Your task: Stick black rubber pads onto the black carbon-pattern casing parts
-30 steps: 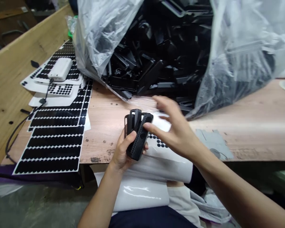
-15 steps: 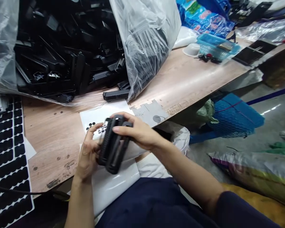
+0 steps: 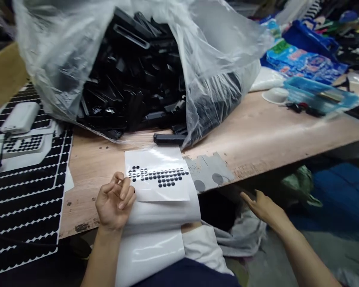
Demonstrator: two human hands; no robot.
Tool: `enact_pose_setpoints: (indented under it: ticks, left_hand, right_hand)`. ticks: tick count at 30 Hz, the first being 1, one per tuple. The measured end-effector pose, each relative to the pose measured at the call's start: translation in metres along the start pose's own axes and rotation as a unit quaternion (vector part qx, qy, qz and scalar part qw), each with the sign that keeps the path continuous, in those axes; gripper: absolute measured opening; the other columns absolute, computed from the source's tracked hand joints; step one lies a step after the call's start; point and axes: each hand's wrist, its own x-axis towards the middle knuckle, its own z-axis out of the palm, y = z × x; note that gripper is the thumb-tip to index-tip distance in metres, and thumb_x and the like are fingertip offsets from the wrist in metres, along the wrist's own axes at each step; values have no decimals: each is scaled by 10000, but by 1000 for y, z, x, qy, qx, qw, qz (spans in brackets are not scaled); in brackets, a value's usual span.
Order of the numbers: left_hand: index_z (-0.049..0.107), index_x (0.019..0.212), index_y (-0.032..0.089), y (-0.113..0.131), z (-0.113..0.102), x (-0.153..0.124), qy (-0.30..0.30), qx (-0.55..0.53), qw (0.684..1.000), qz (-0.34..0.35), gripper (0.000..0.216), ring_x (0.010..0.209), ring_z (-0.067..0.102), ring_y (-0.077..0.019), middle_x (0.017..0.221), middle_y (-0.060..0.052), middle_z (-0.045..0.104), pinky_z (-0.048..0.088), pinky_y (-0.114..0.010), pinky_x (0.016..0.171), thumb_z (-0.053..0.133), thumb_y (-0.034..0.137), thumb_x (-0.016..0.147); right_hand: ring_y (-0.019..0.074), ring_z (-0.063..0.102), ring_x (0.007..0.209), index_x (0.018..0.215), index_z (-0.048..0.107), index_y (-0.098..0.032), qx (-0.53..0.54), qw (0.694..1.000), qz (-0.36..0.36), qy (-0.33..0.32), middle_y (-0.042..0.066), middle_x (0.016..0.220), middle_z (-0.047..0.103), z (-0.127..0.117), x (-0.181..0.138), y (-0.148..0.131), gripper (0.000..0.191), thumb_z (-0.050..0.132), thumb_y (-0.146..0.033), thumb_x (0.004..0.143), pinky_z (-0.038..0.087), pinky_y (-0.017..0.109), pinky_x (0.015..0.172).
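Note:
My left hand (image 3: 115, 201) is raised at the left edge of a white sheet with round black stickers (image 3: 158, 193), its fingers curled in. A small dark spot shows by its fingertips, but whether they hold anything is hidden. Past the table's front edge, my right hand (image 3: 266, 209) reaches out to the right with thumb and forefinger apart. No held thing stands out against the dark, blurred background there. Behind the sheet, a large clear plastic bag (image 3: 214, 52) lies open, full of black plastic parts (image 3: 131, 83). One black part (image 3: 169, 139) rests on the table before its mouth.
Large black sticker sheets (image 3: 24, 211) cover the left side, with a white device (image 3: 20, 116) on them. At the right back are a blue basket (image 3: 317, 93), a white bowl (image 3: 275, 95) and a blue printed bag (image 3: 308, 61). A pale bag (image 3: 245, 235) hangs below the table edge.
The two black plastic parts have left my left hand and are no longer seen. My right hand has swung right, beyond the table edge. The view has turned left.

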Motion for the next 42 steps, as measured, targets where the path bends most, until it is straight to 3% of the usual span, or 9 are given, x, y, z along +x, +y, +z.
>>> enact_pose_setpoints:
  ticks: [3,5,9,13,20,25,29,35,42]
  left_hand:
    - [726,923,128,2,-1,-2,12,-62,998,22,123,397,499,-48,596,40,591,433,-142,402,741,187,816]
    - [714,924,115,3,-2,-2,21,-111,993,41,122,400,508,-40,590,47,583,407,-129,392,723,152,808]
    - [700,928,113,9,-3,-9,42,-144,986,70,121,393,499,-32,577,60,563,366,-124,376,701,124,808]
    - [700,914,141,15,-1,-21,71,-115,987,87,118,400,486,-45,575,63,548,395,-149,396,730,147,800]
    - [692,873,161,14,-1,-13,108,-61,989,77,128,452,497,-59,580,65,532,418,-154,431,783,191,788]
    - [746,997,147,1,-4,-6,76,112,990,29,318,644,669,-148,794,-37,677,560,-245,567,819,410,833]
    - [746,1172,156,-7,-8,-11,22,206,978,35,584,801,726,-203,983,-101,724,604,-294,685,753,649,859]
    - [679,982,129,-9,-7,-14,30,273,961,15,510,636,680,-158,854,-93,736,547,-259,581,749,623,879]
    - [596,877,153,-10,-3,-9,86,174,976,97,409,478,576,-107,777,-27,653,413,-238,441,650,554,935]
  right_hand:
    - [407,755,755,622,710,-242,-25,996,-62,-61,206,715,747,-20,-15,-50,569,673,-804,705,613,502,692]
    - [332,771,824,875,791,-237,-37,955,-223,-191,175,898,803,-21,-29,-99,525,597,-725,883,622,427,733]
    - [332,729,1065,1118,756,-203,-150,837,-526,33,145,1091,797,26,-26,-197,342,602,-463,957,575,494,964]
    - [417,588,1330,1259,714,-150,-316,745,-579,99,189,1222,772,80,17,-246,436,651,-241,838,301,701,1197]
    - [336,731,1140,1353,689,-164,-269,770,-575,58,143,1249,776,87,23,-267,510,659,-276,856,532,510,1072]
    - [319,745,1081,1376,662,-233,47,850,-521,65,113,1251,767,88,-42,-265,603,808,-451,833,587,476,977]
    - [275,757,968,1155,662,-243,167,879,-431,-114,77,1043,797,117,-88,-252,495,838,-533,795,593,420,878]
    - [231,706,839,943,649,-229,102,893,-423,-120,49,886,752,145,-83,-245,325,632,-554,942,529,354,754]
    - [263,711,795,842,748,-209,-314,841,-437,-61,77,881,793,150,-66,-236,147,640,-254,930,443,355,691]
